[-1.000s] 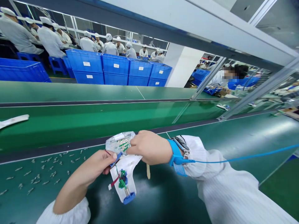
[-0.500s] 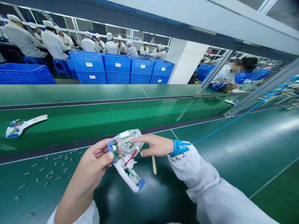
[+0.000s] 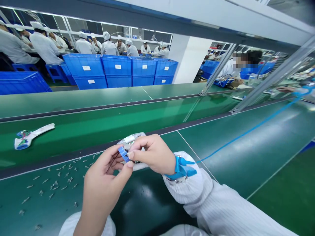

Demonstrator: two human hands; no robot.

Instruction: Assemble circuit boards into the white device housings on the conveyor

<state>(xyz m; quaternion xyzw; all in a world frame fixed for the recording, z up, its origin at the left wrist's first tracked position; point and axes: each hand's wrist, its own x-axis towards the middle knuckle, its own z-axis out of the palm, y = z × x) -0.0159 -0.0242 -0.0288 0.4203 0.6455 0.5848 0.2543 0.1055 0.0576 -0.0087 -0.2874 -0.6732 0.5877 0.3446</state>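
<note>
**Left hand** (image 3: 104, 170): fingers curled in, thumb pressing from below, pinching a blue plastic tab (image 3: 123, 154).

**Right hand** (image 3: 154, 154): fingertips bunched, closing on that same tab from the other side, bracing something this small from both directions.

**Work:** lifted off the belt, right against a clear plastic bag (image 3: 130, 138) and a white plastic piece (image 3: 139, 166). The fingers hide most of it; possibly a small circuit board.

**Wrist:** an antistatic wrist strap (image 3: 180, 170) on the right, its blue cord (image 3: 246, 134) trailing away, apparently grounding the person.

**Belt:** small metal parts (image 3: 51, 185) lie scattered within reach on the green conveyor belt (image 3: 256, 164).
</note>
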